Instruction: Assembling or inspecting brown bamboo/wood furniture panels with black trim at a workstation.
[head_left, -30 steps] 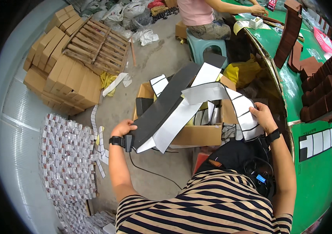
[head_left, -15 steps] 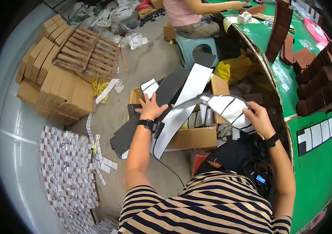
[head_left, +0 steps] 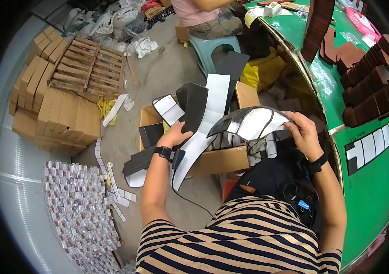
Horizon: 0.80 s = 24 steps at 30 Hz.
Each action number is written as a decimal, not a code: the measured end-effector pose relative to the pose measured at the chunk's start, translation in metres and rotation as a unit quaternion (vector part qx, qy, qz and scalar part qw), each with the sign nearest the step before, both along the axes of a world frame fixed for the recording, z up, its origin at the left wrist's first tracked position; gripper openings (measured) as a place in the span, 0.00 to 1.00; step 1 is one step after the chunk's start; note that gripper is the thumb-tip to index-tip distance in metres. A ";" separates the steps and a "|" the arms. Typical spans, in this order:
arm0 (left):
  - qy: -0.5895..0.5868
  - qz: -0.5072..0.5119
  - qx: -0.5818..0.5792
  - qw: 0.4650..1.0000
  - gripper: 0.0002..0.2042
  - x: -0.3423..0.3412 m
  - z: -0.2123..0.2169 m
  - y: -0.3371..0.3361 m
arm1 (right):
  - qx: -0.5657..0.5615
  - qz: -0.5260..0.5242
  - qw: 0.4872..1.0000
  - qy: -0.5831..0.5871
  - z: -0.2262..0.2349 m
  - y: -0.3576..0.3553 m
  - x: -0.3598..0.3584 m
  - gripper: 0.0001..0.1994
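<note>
My right hand (head_left: 303,133) grips the right end of a curved black sheet with white backing (head_left: 249,124), held bent over an open cardboard box (head_left: 217,160). My left hand (head_left: 175,135) rests on long black and white strips (head_left: 199,123) that stick out of the box and lean to the left. A black band sits on each wrist, and a thin cable hangs from the left one. More black sheets (head_left: 139,160) lie against the box's left side.
A green table (head_left: 368,160) with stacks of brown blocks (head_left: 372,86) curves along the right. Another person sits on a green stool (head_left: 212,45) ahead. Flat cardboard stacks (head_left: 62,118), a wooden pallet (head_left: 89,68) and rows of small white pieces (head_left: 76,210) lie on the floor to the left.
My left hand has moved right, from the lower end of the long strips up onto them near the box. The right hand keeps holding the curved sheet.
</note>
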<state>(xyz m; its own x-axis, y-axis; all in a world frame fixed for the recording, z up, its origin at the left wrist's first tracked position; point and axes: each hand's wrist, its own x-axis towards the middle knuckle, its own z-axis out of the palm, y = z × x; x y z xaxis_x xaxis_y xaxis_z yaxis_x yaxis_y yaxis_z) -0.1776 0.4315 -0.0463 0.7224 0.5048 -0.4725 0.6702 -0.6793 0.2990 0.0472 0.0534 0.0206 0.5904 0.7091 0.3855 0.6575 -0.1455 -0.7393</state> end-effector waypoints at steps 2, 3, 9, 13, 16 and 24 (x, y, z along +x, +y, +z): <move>-0.010 -0.013 0.021 1.000 0.35 0.000 0.022 -0.011 | 0.023 0.011 1.000 -0.013 0.009 0.001 -0.004 0.13; -0.014 -0.014 0.036 0.999 0.32 -0.001 0.036 -0.020 | 0.022 0.010 1.000 -0.014 0.013 0.002 -0.007 0.13; -0.006 -0.017 -0.225 0.974 0.25 0.017 0.097 -0.087 | 0.147 0.028 0.983 -0.104 0.030 0.000 -0.019 0.16; -0.187 -0.086 -0.485 0.850 0.36 0.019 0.089 -0.128 | 0.147 0.077 0.973 -0.163 0.035 -0.001 -0.026 0.17; -0.407 0.021 -0.599 0.690 0.37 0.049 0.113 -0.168 | 0.068 0.122 0.971 -0.196 0.032 -0.009 -0.028 0.14; -0.518 0.005 -0.634 0.574 0.17 0.094 0.099 -0.177 | -0.040 0.092 0.974 -0.204 0.016 -0.035 -0.036 0.13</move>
<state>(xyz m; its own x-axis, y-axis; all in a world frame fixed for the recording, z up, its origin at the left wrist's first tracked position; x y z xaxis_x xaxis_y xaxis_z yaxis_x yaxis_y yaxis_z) -0.0838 0.2542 0.0527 0.9474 0.2362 0.2160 -0.3117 0.5272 0.7905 0.0114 0.0188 0.0365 0.2603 0.8258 0.5003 0.9141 -0.0439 -0.4032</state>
